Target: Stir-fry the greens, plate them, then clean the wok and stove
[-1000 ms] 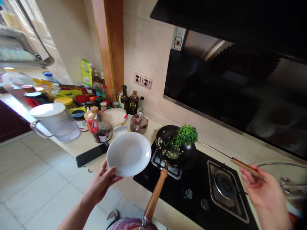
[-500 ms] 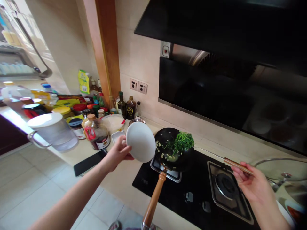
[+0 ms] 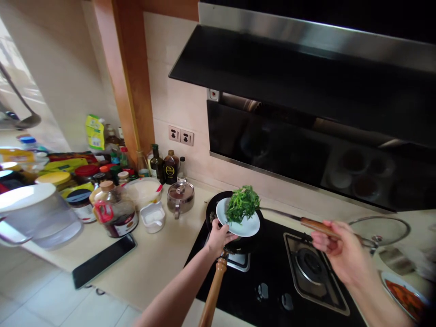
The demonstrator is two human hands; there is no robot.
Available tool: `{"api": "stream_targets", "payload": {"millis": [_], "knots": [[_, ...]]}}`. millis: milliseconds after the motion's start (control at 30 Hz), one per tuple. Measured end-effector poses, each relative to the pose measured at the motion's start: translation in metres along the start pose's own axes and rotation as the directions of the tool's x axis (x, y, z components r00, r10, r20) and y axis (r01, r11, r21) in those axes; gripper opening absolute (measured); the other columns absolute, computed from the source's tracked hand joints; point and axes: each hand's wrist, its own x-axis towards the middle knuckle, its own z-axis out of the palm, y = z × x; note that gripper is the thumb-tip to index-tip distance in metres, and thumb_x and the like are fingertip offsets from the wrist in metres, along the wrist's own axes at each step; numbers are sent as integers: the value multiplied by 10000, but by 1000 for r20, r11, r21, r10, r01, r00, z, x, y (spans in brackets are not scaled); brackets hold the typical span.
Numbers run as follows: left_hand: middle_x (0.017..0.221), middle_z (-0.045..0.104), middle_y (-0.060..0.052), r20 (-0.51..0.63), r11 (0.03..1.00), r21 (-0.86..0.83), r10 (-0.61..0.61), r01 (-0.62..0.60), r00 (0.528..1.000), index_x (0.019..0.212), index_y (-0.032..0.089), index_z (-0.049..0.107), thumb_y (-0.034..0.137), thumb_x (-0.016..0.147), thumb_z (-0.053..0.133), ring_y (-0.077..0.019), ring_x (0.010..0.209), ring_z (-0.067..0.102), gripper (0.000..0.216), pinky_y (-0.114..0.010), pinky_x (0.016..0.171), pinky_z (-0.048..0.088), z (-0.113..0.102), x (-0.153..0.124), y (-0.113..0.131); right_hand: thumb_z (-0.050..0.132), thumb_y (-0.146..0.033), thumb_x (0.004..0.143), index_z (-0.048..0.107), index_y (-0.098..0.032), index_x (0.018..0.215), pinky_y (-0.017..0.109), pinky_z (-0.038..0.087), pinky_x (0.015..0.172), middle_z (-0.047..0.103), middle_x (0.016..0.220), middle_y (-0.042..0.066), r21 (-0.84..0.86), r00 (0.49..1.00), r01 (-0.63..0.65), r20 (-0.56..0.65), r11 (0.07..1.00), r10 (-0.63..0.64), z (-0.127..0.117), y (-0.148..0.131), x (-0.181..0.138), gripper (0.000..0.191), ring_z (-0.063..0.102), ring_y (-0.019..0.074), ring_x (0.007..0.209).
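My left hand (image 3: 220, 238) grips the rim of a small white plate (image 3: 248, 229), tilted a little above the wok (image 3: 213, 202). A heap of chopped green leafy vegetables (image 3: 243, 204) sits over the plate. My right hand (image 3: 337, 247) is closed around the wooden handle of a spatula (image 3: 318, 226). Its metal shaft reaches left to the greens, and its blade is hidden under or behind them. The wok stands on the left burner, its wooden handle (image 3: 216, 281) pointing toward me. Most of the wok's inside is covered by the plate.
Right of the wok is a second burner (image 3: 309, 264), with a glass lid (image 3: 378, 231) and a plate of reddish food (image 3: 405, 293) beyond. To the left stand a lidded glass pot (image 3: 180, 197), a white salt container (image 3: 153, 217), a phone (image 3: 105, 260), and several jars and bottles.
My left hand has brought the plate from the wok's left side to over the wok. The spatula has lifted the greens out of the wok onto the plate. The view has shifted right.
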Motion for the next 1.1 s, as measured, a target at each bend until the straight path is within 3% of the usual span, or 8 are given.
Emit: {"api": "stream_targets", "payload": {"millis": [200,367,433,567,667,733,933,1100], "knots": [[785,637,10,37,992,-108,69,-65,997,1026,235,355,303,703,734,-155,626,692,503,-324,688,600,-18,-13,-9,776,-525,641,584,-183,843,348,575,501,703,624,68,-231,974,32,225,972,22,0,35,-31,442,664,230,491],[742,650,19,51,991,-97,92,-87,994,1043,233,361,332,686,749,-158,619,688,536,-318,670,592,-30,-12,-10,623,-557,804,602,-181,881,323,583,598,699,710,62,-480,898,215,439,851,21,14,12,-40,384,701,216,606],[767,658,9,56,992,-100,85,-79,995,1040,232,360,339,670,762,-168,629,694,556,-327,675,593,-31,-13,-12,579,-514,852,609,-187,879,293,570,620,686,729,46,-529,825,325,564,784,39,26,-5,-42,330,696,190,631],[787,655,0,47,990,-118,77,-71,996,1032,231,360,329,668,762,-187,645,706,551,-331,671,590,-30,-15,-16,527,-380,906,617,-203,925,216,500,578,646,715,7,-518,604,602,793,607,78,51,-32,-55,200,643,127,608],[773,651,0,38,991,-101,93,-89,995,1035,232,358,331,682,753,-187,646,704,539,-327,667,588,-30,-14,-17,522,-279,897,622,-212,947,196,435,528,609,670,-11,-415,442,801,896,430,42,61,-35,-74,130,559,98,541],[771,646,5,34,992,-87,100,-96,994,1030,234,361,332,690,750,-172,628,695,526,-324,664,588,-31,-13,-17,503,-211,888,622,-215,969,201,412,525,599,686,-3,-362,370,883,928,299,30,63,-27,-86,144,533,96,533],[758,628,23,25,992,-76,101,-99,995,1025,237,378,338,679,767,-151,597,679,530,-331,670,593,-36,-12,-16,540,-68,760,612,-213,1019,223,334,457,563,730,1,-325,320,946,938,13,131,42,8,-97,306,489,95,489],[758,646,11,48,993,-73,91,-87,995,1037,229,391,347,650,785,-159,604,678,565,-314,639,585,-37,-12,-15,545,-71,740,616,-267,1106,216,380,461,580,775,9,-299,297,954,953,12,62,10,3,-91,422,518,105,512]]}}
